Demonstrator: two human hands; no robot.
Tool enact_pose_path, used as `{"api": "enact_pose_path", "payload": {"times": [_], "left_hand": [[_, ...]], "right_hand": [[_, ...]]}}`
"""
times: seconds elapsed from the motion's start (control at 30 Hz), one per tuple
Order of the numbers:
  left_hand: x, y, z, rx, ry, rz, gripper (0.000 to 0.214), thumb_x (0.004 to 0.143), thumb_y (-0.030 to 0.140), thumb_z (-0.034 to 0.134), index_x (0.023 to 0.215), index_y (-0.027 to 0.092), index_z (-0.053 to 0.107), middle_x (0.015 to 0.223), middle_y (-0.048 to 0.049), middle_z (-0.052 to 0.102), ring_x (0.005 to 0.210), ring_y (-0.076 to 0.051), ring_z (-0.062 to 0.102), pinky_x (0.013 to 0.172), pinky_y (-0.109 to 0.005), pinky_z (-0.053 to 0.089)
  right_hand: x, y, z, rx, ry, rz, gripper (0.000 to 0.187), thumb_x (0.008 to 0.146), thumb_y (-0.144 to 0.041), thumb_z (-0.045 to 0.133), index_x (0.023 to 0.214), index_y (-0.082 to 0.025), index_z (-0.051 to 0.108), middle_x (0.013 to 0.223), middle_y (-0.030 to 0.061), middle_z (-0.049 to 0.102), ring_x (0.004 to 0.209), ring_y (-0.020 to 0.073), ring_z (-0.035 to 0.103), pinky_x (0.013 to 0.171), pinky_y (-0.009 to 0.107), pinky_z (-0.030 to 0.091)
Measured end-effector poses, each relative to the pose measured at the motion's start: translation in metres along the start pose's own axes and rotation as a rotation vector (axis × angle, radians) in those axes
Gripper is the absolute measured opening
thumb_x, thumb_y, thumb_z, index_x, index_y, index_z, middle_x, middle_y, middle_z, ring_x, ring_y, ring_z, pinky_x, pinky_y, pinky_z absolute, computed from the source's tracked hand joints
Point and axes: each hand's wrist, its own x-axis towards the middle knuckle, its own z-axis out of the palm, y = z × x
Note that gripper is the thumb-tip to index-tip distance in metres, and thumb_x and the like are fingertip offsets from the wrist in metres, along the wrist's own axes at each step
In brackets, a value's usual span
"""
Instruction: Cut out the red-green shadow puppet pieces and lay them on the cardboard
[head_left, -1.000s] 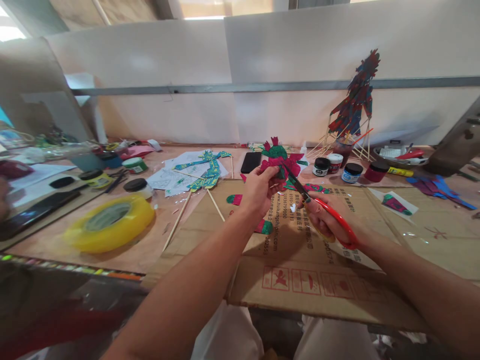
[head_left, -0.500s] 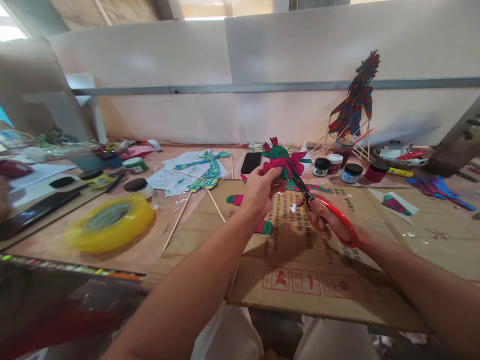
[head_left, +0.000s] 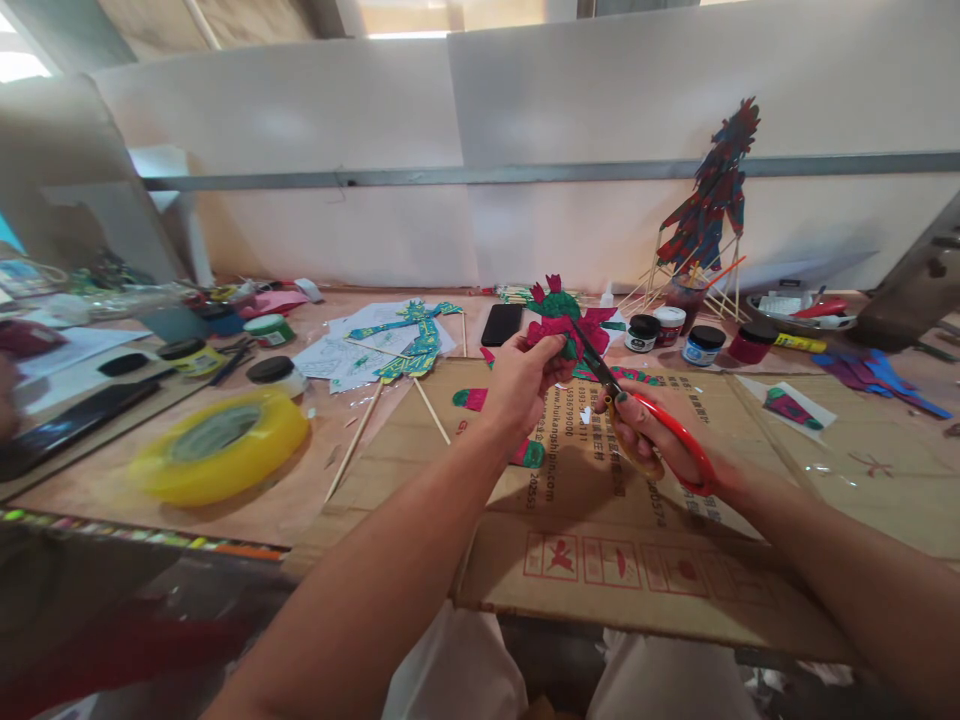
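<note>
My left hand (head_left: 525, 382) pinches a pink and green painted cut-out figure (head_left: 561, 318), holding it up above the flattened cardboard sheet (head_left: 600, 540). My right hand (head_left: 660, 440) grips red-handled scissors (head_left: 649, 420); their dark blades reach up and left into the figure's right edge. Small painted cut-out pieces (head_left: 469, 399) lie on the cardboard below my left hand.
A big yellow tape roll (head_left: 217, 445) lies at the left. A blue-green stick puppet (head_left: 409, 345) rests on white papers, a black phone (head_left: 501, 324) beside it. Paint jars (head_left: 675, 335) stand behind; a dark puppet (head_left: 712, 200) on sticks leans on the wall.
The scissors and my right hand have shifted slightly up and left into the figure. My left hand has raised and turned the figure a little.
</note>
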Motion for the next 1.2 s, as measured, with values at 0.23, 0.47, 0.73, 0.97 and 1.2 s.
{"api": "enact_pose_path", "payload": {"times": [0.23,0.47,0.73,0.97,1.2], "left_hand": [[-0.001,0.000,0.001,0.008,0.011,-0.015,0.033,0.059,0.022,0.091,0.073,0.019,0.062,0.068,0.0022,0.068,0.057,-0.010,0.063,0.062,-0.025,0.055],[-0.003,0.000,0.003,-0.012,0.022,-0.049,0.033,0.059,0.019,0.088,0.075,0.020,0.059,0.069,0.0033,0.068,0.059,-0.011,0.065,0.063,-0.026,0.054],[-0.003,0.000,0.000,-0.028,0.028,-0.116,0.032,0.061,0.015,0.089,0.078,0.020,0.062,0.073,0.0026,0.071,0.059,-0.012,0.068,0.059,-0.024,0.051],[0.008,0.010,-0.006,-0.049,0.104,-0.113,0.023,0.070,0.019,0.089,0.077,0.020,0.067,0.073,0.0025,0.073,0.057,-0.011,0.064,0.060,-0.026,0.055],[0.007,0.002,-0.005,-0.070,0.075,-0.090,0.024,0.067,0.014,0.087,0.076,0.018,0.065,0.073,0.0018,0.074,0.060,-0.013,0.070,0.060,-0.025,0.056]], "right_hand": [[0.001,0.005,-0.001,0.167,-0.027,0.075,0.053,0.085,-0.079,0.069,0.084,-0.028,0.055,0.061,-0.0055,0.041,0.045,0.0116,0.035,0.039,0.027,0.028],[0.003,0.000,-0.001,0.116,-0.017,0.053,0.054,0.080,-0.077,0.073,0.082,-0.028,0.049,0.060,-0.0052,0.045,0.043,0.0122,0.038,0.040,0.029,0.031],[0.004,0.001,-0.004,0.027,-0.019,-0.034,0.042,0.087,-0.065,0.067,0.079,-0.029,0.046,0.048,-0.0065,0.045,0.038,0.0121,0.037,0.041,0.029,0.030],[0.007,0.009,-0.006,0.049,-0.023,-0.036,0.037,0.088,-0.060,0.066,0.082,-0.028,0.047,0.051,-0.0076,0.044,0.040,0.0117,0.037,0.042,0.029,0.032],[0.010,0.017,-0.007,0.179,0.001,-0.010,0.037,0.086,-0.060,0.069,0.086,-0.028,0.051,0.059,-0.0072,0.045,0.042,0.0110,0.038,0.040,0.028,0.031]]}}
